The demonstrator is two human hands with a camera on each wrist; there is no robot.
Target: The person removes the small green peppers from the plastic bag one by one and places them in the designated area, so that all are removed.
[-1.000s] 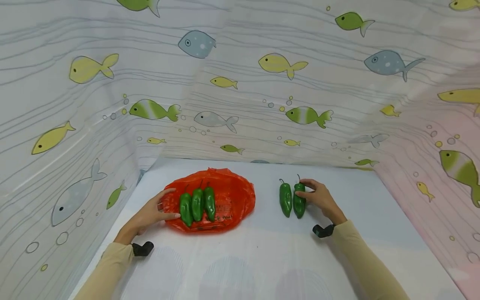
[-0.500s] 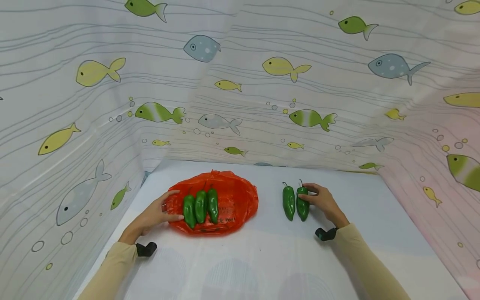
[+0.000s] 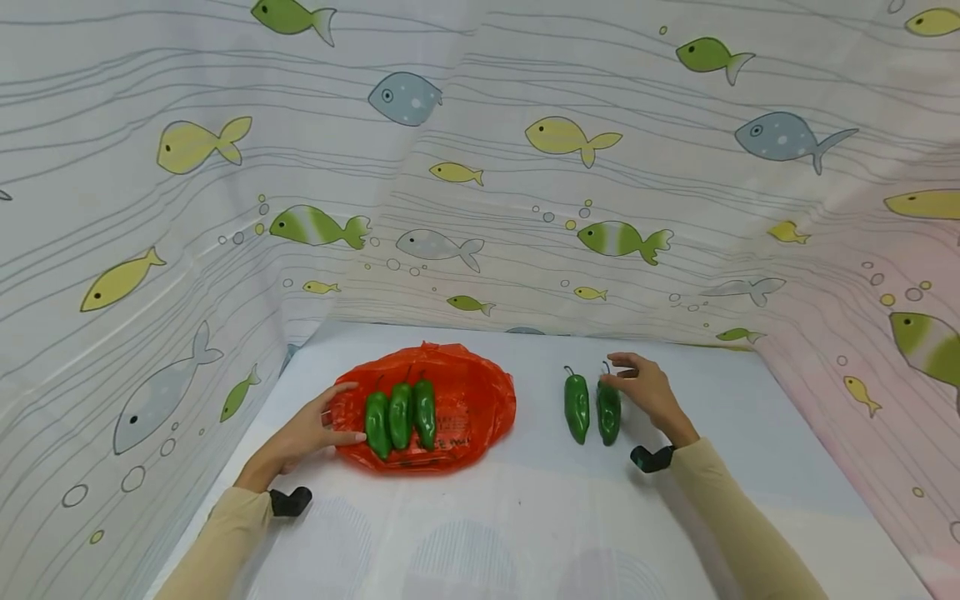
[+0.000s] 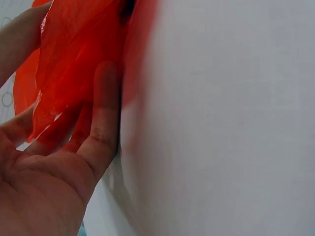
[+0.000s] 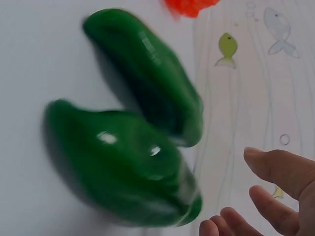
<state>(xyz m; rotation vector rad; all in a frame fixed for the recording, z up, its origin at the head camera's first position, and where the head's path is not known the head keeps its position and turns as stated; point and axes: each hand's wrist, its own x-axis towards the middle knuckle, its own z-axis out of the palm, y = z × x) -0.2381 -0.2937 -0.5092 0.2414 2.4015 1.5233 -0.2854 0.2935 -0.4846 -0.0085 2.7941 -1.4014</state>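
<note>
Beyond the left hand (image 3: 303, 433), dark print (image 3: 450, 429) on the red plastic bag (image 3: 483, 400) was too small to read. That hand's fingers and thumb were spread at the bag's edge, the fingers showing through translucent film. Three green peppers (image 3: 401, 415) lay on the bag, the outermost next to the thumb tip. One loose pepper (image 3: 609, 414) lay just beside the right hand (image 3: 648, 392), fingers spread; contact with its stem could not be told. A second pepper (image 3: 577, 408) lay farther off. All looked glossy, deep green, tapered.
</note>
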